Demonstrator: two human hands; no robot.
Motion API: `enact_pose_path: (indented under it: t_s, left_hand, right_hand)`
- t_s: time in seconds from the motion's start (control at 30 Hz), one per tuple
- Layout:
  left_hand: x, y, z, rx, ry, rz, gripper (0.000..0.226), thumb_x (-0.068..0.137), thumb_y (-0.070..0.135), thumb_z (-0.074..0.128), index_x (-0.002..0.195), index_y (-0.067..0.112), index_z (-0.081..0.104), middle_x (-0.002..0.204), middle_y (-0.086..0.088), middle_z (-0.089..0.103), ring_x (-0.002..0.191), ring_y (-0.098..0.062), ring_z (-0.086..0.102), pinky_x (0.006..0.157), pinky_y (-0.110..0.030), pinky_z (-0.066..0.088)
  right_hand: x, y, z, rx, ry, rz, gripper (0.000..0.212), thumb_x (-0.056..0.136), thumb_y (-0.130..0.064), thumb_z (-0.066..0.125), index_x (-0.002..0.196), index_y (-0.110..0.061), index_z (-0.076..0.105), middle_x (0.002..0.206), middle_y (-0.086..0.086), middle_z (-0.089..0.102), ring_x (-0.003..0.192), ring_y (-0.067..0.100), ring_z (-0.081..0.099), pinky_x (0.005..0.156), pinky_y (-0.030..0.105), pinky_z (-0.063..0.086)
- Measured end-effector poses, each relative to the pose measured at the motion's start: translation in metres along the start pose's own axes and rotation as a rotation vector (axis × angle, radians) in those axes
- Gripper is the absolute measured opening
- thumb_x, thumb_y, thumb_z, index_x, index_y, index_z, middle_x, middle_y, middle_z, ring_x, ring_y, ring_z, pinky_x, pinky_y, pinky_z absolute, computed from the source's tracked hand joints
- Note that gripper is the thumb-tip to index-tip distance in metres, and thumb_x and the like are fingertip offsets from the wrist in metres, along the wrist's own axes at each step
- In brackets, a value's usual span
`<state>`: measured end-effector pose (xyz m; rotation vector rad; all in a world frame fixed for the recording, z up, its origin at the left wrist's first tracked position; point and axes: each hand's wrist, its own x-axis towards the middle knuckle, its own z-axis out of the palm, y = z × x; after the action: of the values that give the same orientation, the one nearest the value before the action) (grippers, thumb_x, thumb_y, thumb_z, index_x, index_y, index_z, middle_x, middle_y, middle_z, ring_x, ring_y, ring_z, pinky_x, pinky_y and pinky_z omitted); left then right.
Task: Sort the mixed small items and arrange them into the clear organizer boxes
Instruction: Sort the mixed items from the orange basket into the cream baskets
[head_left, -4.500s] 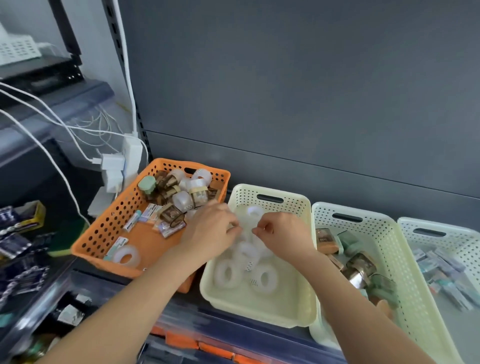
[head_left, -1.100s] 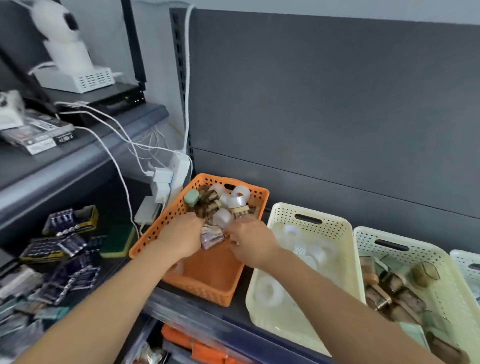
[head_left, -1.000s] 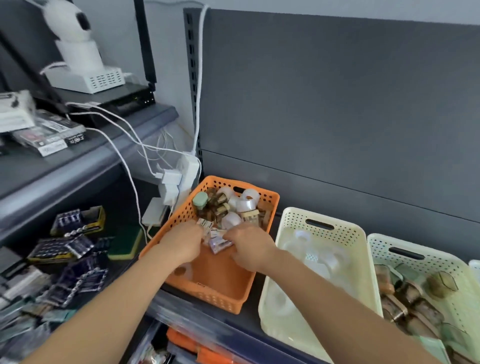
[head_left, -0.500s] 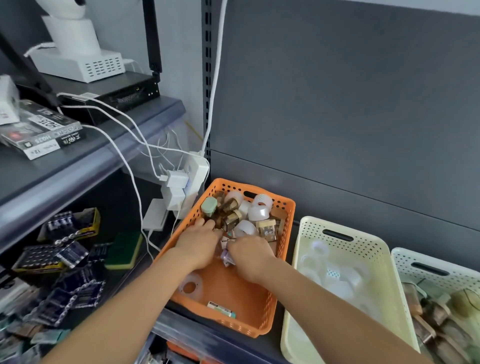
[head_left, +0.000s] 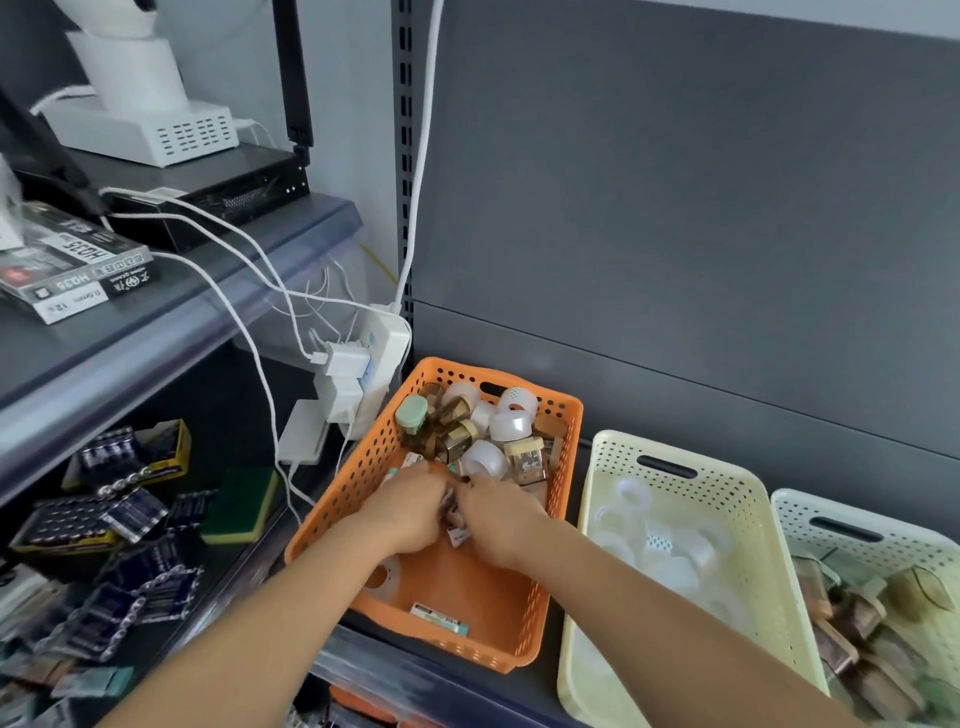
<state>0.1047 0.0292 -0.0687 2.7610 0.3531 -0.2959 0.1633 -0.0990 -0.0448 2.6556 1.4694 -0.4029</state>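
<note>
Two bare hands work close together inside the orange perforated plastic basket (head_left: 363, 467), which stands at the left end of the dark shelf (head_left: 395, 647). The left hand (head_left: 410, 512) and the right hand (head_left: 498, 519) meet near the middle of this basket, with fingers curled down over some small flat white packets (head_left: 457, 532). The fingertips are hidden, so I cannot tell if either hand really holds a packet or only rakes them.

Most of the mixed things wait at the far end of the basket: translucent tape rolls (head_left: 511, 423) and small amber jars (head_left: 457, 434) in one heap. One long flat packet (head_left: 439, 618) lies at the near edge.

To do this step well, I think it is better to gather only one kind, pinch the packets by their edges and lift straight up, so the heap behind does not slide. The rolls seem to belong in the cream perforated basket (head_left: 582, 571) just beside on the right, and the jars in the pale basket (head_left: 883, 519) beyond it.
</note>
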Motion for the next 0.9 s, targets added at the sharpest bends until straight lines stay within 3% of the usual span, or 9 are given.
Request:
enact_pose_path:
  t_s: [0.1, 0.2, 0.3, 0.4, 0.57, 0.7, 0.8, 0.9]
  left_hand:
    - [-0.002, -0.001, -0.001, -0.020, -0.012, -0.021, 0.037, 0.082, 0.008, 0.054, 0.117, 0.018, 0.055, 0.115, -0.004, 0.054, 0.100, -0.022, 0.055, 0.079, -0.030, 0.047]
    - [-0.006, -0.003, -0.005, -0.043, -0.029, -0.027, 0.018, 0.084, 0.015, 0.057, 0.101, 0.021, 0.059, 0.103, -0.004, 0.061, 0.091, -0.020, 0.058, 0.075, -0.032, 0.048]
    - [-0.012, -0.001, -0.012, -0.178, -0.006, -0.054, 0.018, 0.080, 0.014, 0.063, 0.095, 0.023, 0.060, 0.093, -0.001, 0.063, 0.082, -0.018, 0.061, 0.073, -0.035, 0.053]
    - [-0.017, 0.001, -0.024, -0.430, 0.040, -0.093, 0.030, 0.078, 0.005, 0.067, 0.101, 0.023, 0.061, 0.093, 0.001, 0.063, 0.077, -0.018, 0.064, 0.063, -0.032, 0.056]
    - [-0.020, 0.021, -0.042, -0.786, 0.189, -0.014, 0.034, 0.076, 0.007, 0.074, 0.098, 0.030, 0.064, 0.097, 0.010, 0.066, 0.091, -0.008, 0.061, 0.071, -0.025, 0.049]
    - [-0.016, 0.061, -0.050, -0.965, 0.196, 0.095, 0.034, 0.079, 0.008, 0.074, 0.100, 0.033, 0.066, 0.099, 0.008, 0.069, 0.092, -0.009, 0.064, 0.076, -0.030, 0.054]
    - [-0.011, 0.100, -0.049, -1.048, 0.167, 0.170, 0.030, 0.083, 0.005, 0.069, 0.100, 0.030, 0.065, 0.097, 0.001, 0.070, 0.091, -0.018, 0.067, 0.079, -0.039, 0.057]
    - [-0.007, 0.148, -0.042, -1.103, 0.115, 0.230, 0.028, 0.087, 0.000, 0.063, 0.104, 0.022, 0.061, 0.098, -0.005, 0.068, 0.080, -0.014, 0.065, 0.066, -0.030, 0.056]
  right_hand:
    - [-0.002, 0.001, -0.002, -0.012, -0.007, -0.025, 0.032, 0.091, -0.015, 0.055, 0.122, -0.009, 0.051, 0.116, 0.014, 0.056, 0.101, 0.032, 0.060, 0.075, 0.039, 0.051]
    - [-0.004, -0.001, -0.002, -0.034, 0.006, -0.072, 0.026, 0.094, -0.024, 0.052, 0.115, -0.009, 0.057, 0.111, 0.015, 0.058, 0.100, 0.032, 0.060, 0.075, 0.038, 0.050]
    - [-0.007, -0.003, -0.004, 0.027, 0.089, -0.073, 0.021, 0.093, -0.023, 0.053, 0.110, -0.013, 0.061, 0.106, 0.011, 0.055, 0.096, 0.029, 0.059, 0.073, 0.036, 0.048]
    - [-0.016, -0.001, -0.009, 0.225, 0.250, -0.062, 0.020, 0.092, -0.024, 0.055, 0.108, -0.016, 0.064, 0.103, 0.006, 0.055, 0.093, 0.024, 0.057, 0.075, 0.031, 0.046]
    - [-0.039, 0.012, -0.025, 0.563, 0.541, 0.110, 0.013, 0.091, -0.026, 0.059, 0.092, -0.017, 0.067, 0.094, 0.001, 0.061, 0.085, 0.016, 0.055, 0.070, 0.025, 0.041]
    - [-0.065, 0.035, -0.033, 0.808, 0.643, 0.258, 0.009, 0.090, -0.027, 0.060, 0.086, -0.023, 0.067, 0.088, -0.009, 0.063, 0.083, 0.008, 0.055, 0.067, 0.023, 0.042]
    - [-0.093, 0.058, -0.034, 0.942, 0.691, 0.332, 0.008, 0.087, -0.025, 0.063, 0.082, -0.021, 0.066, 0.076, -0.004, 0.067, 0.073, 0.015, 0.061, 0.069, 0.033, 0.050]
    - [-0.130, 0.088, -0.030, 1.005, 0.752, 0.387, 0.012, 0.088, -0.025, 0.063, 0.077, -0.019, 0.065, 0.066, -0.002, 0.067, 0.063, 0.013, 0.063, 0.066, 0.034, 0.051]
